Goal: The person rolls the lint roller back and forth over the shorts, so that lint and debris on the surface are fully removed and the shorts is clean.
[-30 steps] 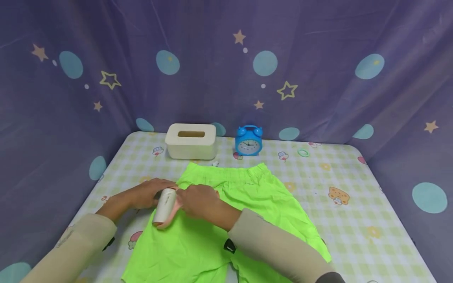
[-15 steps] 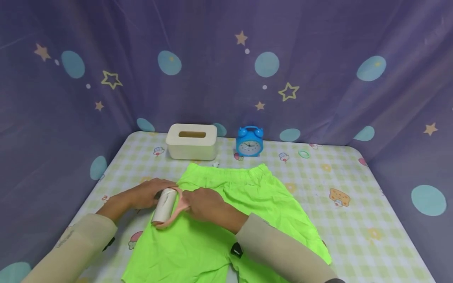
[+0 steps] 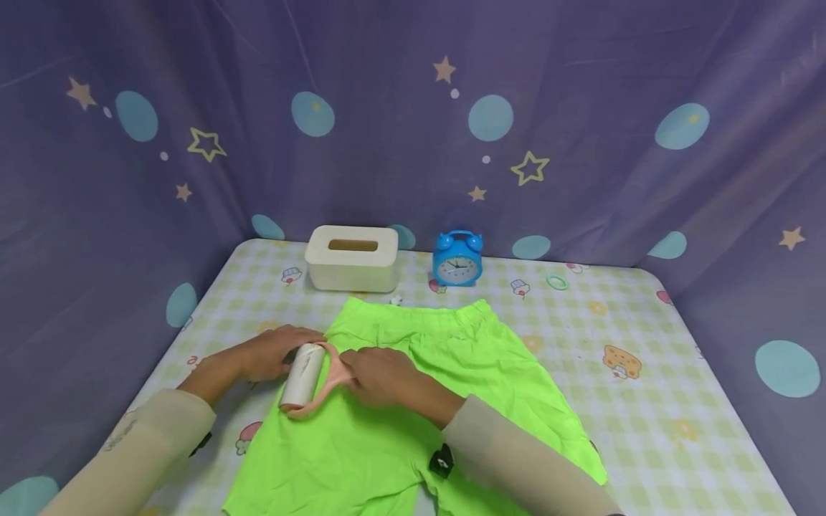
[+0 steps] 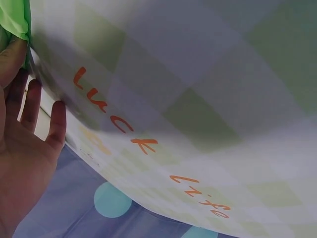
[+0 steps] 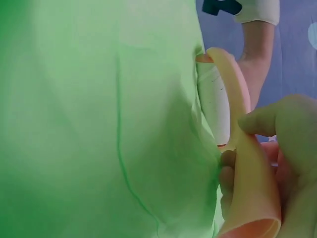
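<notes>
Neon green shorts (image 3: 361, 444) are spread flat, waistband away from me. A lint roller lies over their upper left side, its white roll (image 3: 303, 376) held in a pink frame. My right hand (image 3: 381, 376) grips the pink handle (image 5: 255, 178), with the thumb on top and fingertips curled beneath in the right wrist view. At the left edge of the shorts, just below the waistband, my left hand (image 3: 277, 352) pinches the green fabric (image 4: 14, 20) between thumb and index finger. Its other fingers (image 4: 57, 121) extend beside the tablecloth.
A cream tissue box (image 3: 353, 276) and a blue alarm clock (image 3: 457, 269) stand behind the waistband. A small green ring (image 3: 557, 282) lies at the back right. The checked tablecloth (image 3: 684, 380) reaches to a purple curtain (image 3: 387, 165) behind.
My right hand has moved slightly right and toward me, and the roller's frame has turned to show more of its pink side. My left hand stays by the waistband.
</notes>
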### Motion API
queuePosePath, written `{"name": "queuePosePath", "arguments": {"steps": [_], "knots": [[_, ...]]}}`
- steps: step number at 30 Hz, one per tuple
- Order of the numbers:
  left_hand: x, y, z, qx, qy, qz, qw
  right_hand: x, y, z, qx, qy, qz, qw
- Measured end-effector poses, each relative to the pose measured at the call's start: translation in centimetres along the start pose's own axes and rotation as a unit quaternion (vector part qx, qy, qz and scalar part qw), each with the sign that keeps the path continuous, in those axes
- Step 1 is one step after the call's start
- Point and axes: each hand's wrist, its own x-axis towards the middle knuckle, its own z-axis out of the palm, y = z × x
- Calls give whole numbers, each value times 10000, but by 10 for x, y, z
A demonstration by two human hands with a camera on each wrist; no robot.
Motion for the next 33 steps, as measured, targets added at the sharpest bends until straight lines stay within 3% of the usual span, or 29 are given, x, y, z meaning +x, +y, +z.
{"name": "queuePosePath", "arguments": {"steps": [7, 14, 21, 33], "knots": [[-3, -4, 3, 23, -71, -224, 9997, -4, 0, 1, 286, -47, -281, 9992], [0, 1, 0, 160, -196, -240, 9994, -8, 4, 1, 92, -86, -303, 9995], [5, 8, -4, 400, -628, -586, 9955, -18, 16, -3, 109, -75, -381, 9992], [6, 13, -4, 291, -775, -844, 9930, -45, 43, -5, 337, 8, -491, 9982]]}}
